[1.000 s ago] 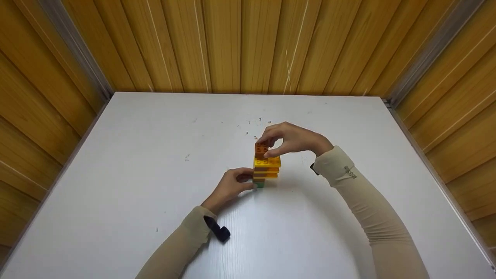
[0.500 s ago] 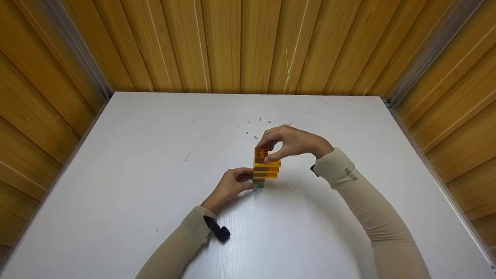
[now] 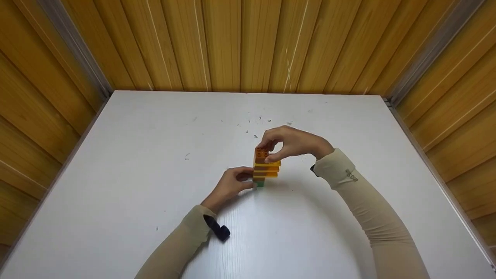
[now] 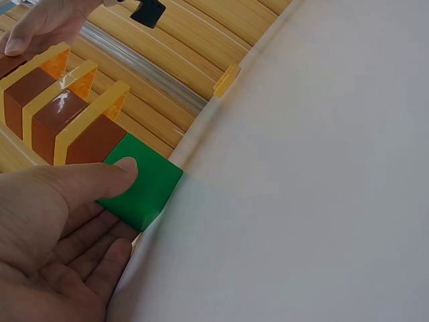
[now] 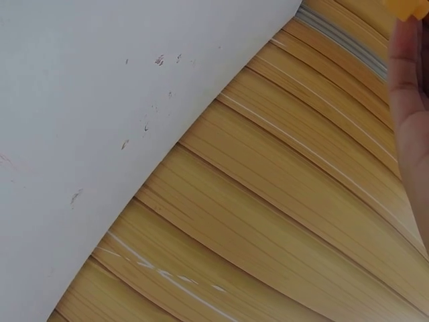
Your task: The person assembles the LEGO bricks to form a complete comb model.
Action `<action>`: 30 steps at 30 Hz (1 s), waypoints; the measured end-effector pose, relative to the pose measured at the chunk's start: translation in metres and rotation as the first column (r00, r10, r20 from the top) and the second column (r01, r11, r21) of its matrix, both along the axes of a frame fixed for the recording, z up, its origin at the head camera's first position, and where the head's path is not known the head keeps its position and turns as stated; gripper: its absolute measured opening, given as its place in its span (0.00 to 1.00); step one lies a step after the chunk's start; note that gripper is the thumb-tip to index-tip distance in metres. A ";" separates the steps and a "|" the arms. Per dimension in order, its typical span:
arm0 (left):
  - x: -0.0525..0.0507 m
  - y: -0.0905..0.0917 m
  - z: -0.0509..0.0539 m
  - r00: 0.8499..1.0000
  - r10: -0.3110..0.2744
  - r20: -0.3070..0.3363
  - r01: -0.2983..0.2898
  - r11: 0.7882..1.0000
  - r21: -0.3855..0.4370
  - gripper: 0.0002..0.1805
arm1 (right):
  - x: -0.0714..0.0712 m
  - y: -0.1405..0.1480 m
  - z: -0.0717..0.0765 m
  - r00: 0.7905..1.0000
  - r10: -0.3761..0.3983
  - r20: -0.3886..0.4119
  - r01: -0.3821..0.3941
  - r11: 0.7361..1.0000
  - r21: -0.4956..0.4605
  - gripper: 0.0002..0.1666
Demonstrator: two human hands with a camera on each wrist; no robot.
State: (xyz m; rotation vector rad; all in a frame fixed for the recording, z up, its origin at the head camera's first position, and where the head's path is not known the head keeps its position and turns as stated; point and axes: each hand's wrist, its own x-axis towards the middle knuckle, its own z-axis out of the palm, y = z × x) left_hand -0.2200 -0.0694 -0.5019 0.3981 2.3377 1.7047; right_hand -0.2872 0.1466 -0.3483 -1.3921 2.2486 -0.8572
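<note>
A tower of toy building bricks stands upright on the white table, with a green brick (image 4: 151,184) at its foot. Above that, brown bricks (image 4: 97,137) alternate with yellow plates (image 3: 273,169) that jut out to the right. My left hand (image 3: 229,184) grips the base, its thumb flat on the green brick's face in the left wrist view and its fingers behind. At the top, my right hand (image 3: 292,142) pinches a brown brick (image 3: 261,154) between thumb and fingers, seated against the uppermost yellow plate. The right wrist view catches only part of that hand (image 5: 410,121) and a yellow bit.
The white table (image 3: 135,155) has small dark scuffs beyond the tower. A separate yellow piece (image 4: 226,81) lies at the table's edge in the left wrist view. Wood-patterned panels (image 3: 224,46) enclose the back and sides.
My right hand has lowered the brown brick slightly, down onto the top yellow plate, and then stays there. The left hand has kept its grip on the base.
</note>
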 end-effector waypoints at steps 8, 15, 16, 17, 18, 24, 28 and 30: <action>0.002 0.000 0.003 1.000 0.006 0.016 -0.006 1.000 -0.008 0.23 | 0.004 -0.002 0.004 1.000 -0.023 0.006 0.022 0.999 0.042 0.17; 0.003 -0.001 0.004 1.000 0.005 0.015 -0.005 1.000 -0.001 0.23 | 0.005 -0.001 0.002 1.000 -0.027 0.007 0.027 0.999 0.030 0.18; 0.003 -0.001 0.003 1.000 0.004 0.015 -0.004 1.000 0.004 0.23 | 0.006 -0.001 0.002 1.000 -0.028 0.007 0.027 0.999 0.026 0.18; 0.003 -0.001 0.003 1.000 0.004 0.013 -0.004 1.000 0.006 0.23 | 0.006 -0.001 0.001 1.000 -0.029 0.009 0.029 0.999 0.023 0.18; 0.003 -0.001 0.002 1.000 0.002 0.011 -0.002 1.000 0.010 0.23 | 0.006 -0.001 0.001 0.999 -0.031 0.014 0.031 0.999 0.021 0.17; 0.003 0.000 -0.001 1.000 -0.004 0.005 0.004 1.000 0.010 0.23 | 0.008 -0.004 0.001 0.999 -0.035 0.013 0.035 0.999 0.037 0.17; 0.003 -0.001 -0.001 1.000 -0.009 -0.005 0.009 1.000 0.011 0.23 | 0.008 -0.004 0.000 0.999 -0.033 0.005 0.033 0.998 0.046 0.17; 0.003 -0.002 0.000 1.000 -0.011 -0.003 0.011 1.000 0.017 0.23 | 0.008 -0.005 0.001 0.999 -0.032 -0.002 0.033 0.998 0.050 0.17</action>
